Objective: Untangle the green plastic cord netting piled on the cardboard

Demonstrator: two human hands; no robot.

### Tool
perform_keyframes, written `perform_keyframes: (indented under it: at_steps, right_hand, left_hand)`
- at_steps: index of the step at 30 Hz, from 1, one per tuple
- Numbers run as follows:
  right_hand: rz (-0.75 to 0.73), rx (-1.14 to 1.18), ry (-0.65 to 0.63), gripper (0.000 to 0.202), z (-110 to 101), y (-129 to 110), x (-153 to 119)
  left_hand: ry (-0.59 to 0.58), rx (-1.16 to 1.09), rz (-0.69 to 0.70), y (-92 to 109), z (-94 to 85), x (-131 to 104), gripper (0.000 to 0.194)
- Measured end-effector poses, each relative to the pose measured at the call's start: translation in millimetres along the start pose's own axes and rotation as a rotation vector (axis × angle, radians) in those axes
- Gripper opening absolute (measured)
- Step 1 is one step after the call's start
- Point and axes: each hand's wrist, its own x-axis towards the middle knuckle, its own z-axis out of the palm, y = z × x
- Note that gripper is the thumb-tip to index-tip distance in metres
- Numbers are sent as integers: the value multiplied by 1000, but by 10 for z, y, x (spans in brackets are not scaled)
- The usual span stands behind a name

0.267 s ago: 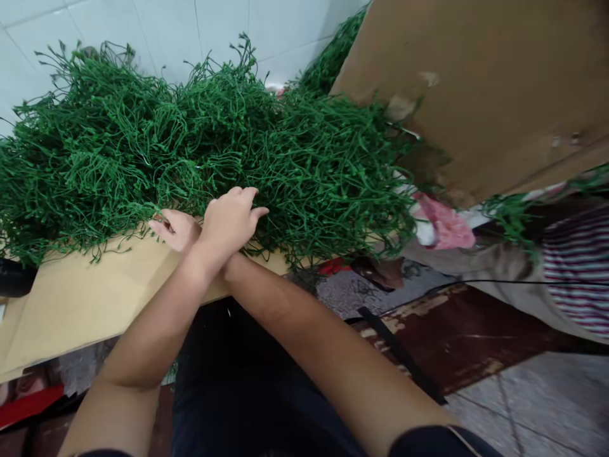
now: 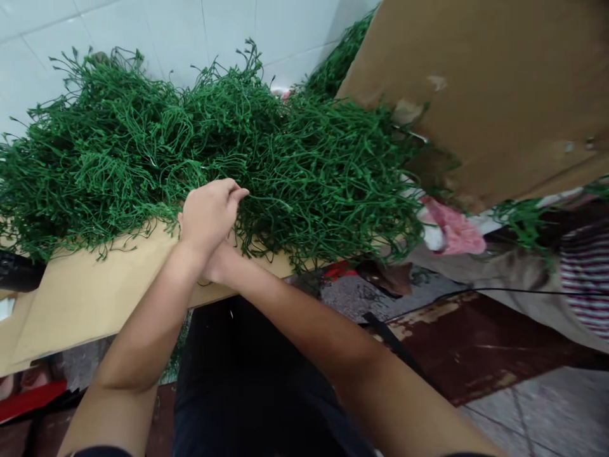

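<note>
My forearms cross, the left over the right. My left hand (image 2: 209, 211) is at the front edge of a heap of green plastic stems (image 2: 323, 171). Its thumb and fingertips are pinched together, and a thin green stem (image 2: 271, 200) runs rightward from them into the heap. Beneath it lies my right hand (image 2: 219, 261); the wrist and a bit of the palm side show, while its fingers are hidden. Both hands are above a tan cardboard sheet (image 2: 104, 289) that lies under the stems.
A big brown cardboard panel (image 2: 495, 82) leans at the right. Beside it hang a pink cloth (image 2: 451, 228) and striped fabric (image 2: 587, 273). White tiles (image 2: 157, 32) form the wall behind. A black object (image 2: 19, 271) sits at the left edge, and a thin black cable (image 2: 518, 291) crosses at right.
My left hand has gone from spread fingers to a pinch at a stem and shifted slightly left. My right hand, whose fingers showed at the left, is now mostly covered by it.
</note>
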Motion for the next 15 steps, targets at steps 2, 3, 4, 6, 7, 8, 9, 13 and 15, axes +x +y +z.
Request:
perform_keyframes:
  at_steps: [2, 3, 4, 6, 7, 8, 9, 13, 15]
  right_hand:
    - [-60, -23, 6, 36, -183, -60, -223]
    - [-102, -24, 28, 37, -282, -88, -315]
    - [-142, -12, 77, 36, -381, -111, -386]
    - [-189, 42, 218, 28, -559, -139, -460]
    - [-186, 63, 294, 24, -627, -144, -464]
    - [-171, 70, 360, 21, -676, -145, -449]
    - [-153, 66, 407, 19, -703, -143, -419]
    - [-135, 1, 415, 26, -625, -124, -247]
    - [-133, -3, 363, 29, -548, -118, -184]
  left_hand:
    - [14, -56, -69, -129, -147, -5, 22]
    - [13, -92, -106, -197, -214, -14, 22]
    - [11, -131, -143, -260, -275, -31, 22]
    - [3, -204, -209, -351, -372, -93, 22]
    - [0, -227, -233, -374, -408, -137, 22]
    - [-4, -237, -253, -383, -438, -185, 22]
    - [-12, -237, -266, -379, -463, -234, 23]
    - [-65, -238, -242, -323, -553, -392, 24]
    - [-114, -271, -197, -309, -613, -441, 24]
